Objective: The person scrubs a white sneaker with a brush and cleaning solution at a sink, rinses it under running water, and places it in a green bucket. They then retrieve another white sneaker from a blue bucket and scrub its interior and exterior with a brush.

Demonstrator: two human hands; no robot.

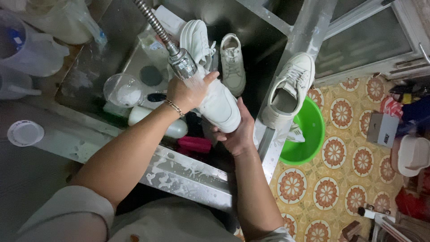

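Note:
A white sneaker (220, 107) is held over a steel sink (188, 177). My right hand (236, 134) grips it from below at the toe end. My left hand (190, 92), with a gold bracelet on its wrist, presses on the shoe's upper side, right under a metal spray faucet head (182, 62) on a flexible hose; water sprays onto the shoe. Two more white sneakers (233, 62) lie in the sink basin behind it. A fourth white sneaker (289, 89) rests on the sink's right rim.
A green plastic basin (309, 139) stands on the patterned tile floor to the right. In the sink lie a pink brush (195, 144), a white bottle (174, 129) and a clear cup (123, 89). Plastic jugs (31, 49) stand at left, boxes at far right.

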